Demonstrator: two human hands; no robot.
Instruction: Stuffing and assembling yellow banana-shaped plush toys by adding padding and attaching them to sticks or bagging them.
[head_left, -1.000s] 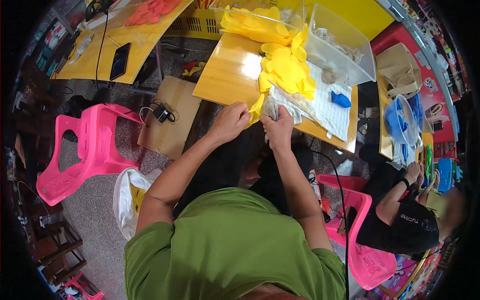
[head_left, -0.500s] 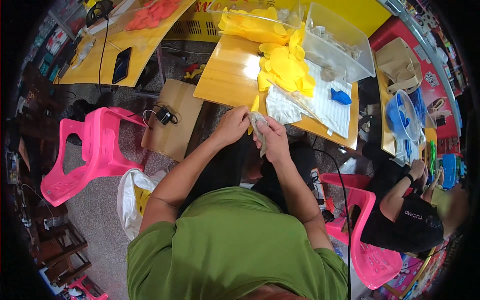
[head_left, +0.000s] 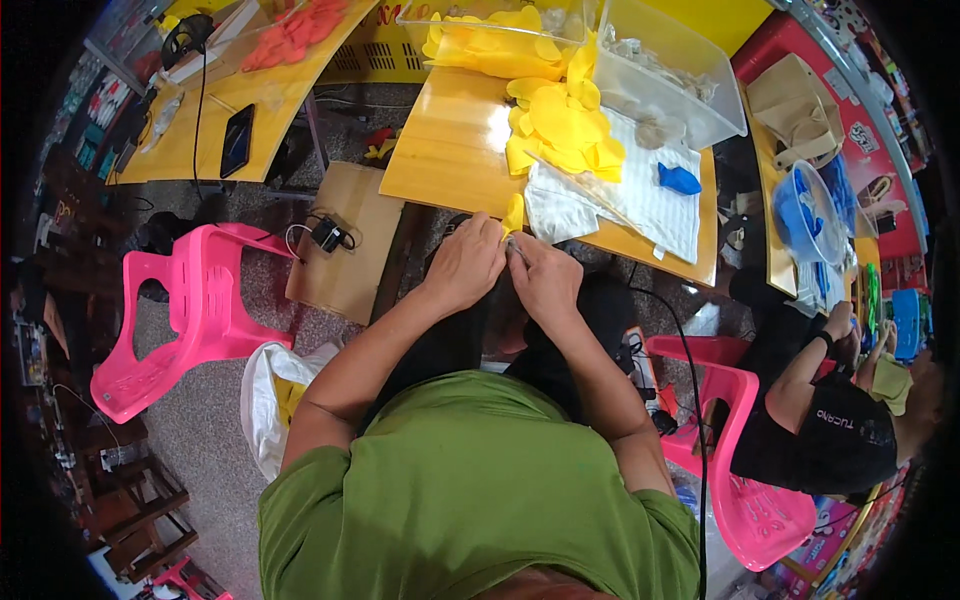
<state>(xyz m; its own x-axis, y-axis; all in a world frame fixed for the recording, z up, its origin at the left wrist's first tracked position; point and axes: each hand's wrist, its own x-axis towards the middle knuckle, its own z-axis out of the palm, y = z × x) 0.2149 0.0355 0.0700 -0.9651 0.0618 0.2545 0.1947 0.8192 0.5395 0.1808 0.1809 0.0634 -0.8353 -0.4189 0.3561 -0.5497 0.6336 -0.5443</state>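
Above my lap, just off the table's near edge, both hands meet around a small yellow fabric piece (head_left: 513,213). My left hand (head_left: 466,264) pinches it, and its tip sticks up past the fingers. My right hand (head_left: 546,282) is closed against its lower side, with a bit of grey fluffy stuffing (head_left: 514,243) showing at the fingertips. How much stuffing lies inside the fingers is hidden. Beyond, a pile of yellow fabric pieces (head_left: 562,122) lies on the table. A thin stick (head_left: 585,194) rests across white cloth (head_left: 665,222), near a blue fish-shaped piece (head_left: 679,179).
A clear bin (head_left: 720,122) of grey stuffing stands at the table's far right. Pink plastic chairs (head_left: 185,290) flank me, with a white bag (head_left: 258,415) at my left. Cardboard (head_left: 335,270) lies left of the table. A co-worker (head_left: 830,430) sits at right beside a blue tub (head_left: 803,225).
My right hand has turned over and closed in on the yellow piece. The long grey stuffing clump it held is now mostly out of sight. The co-worker's arms have shifted slightly.
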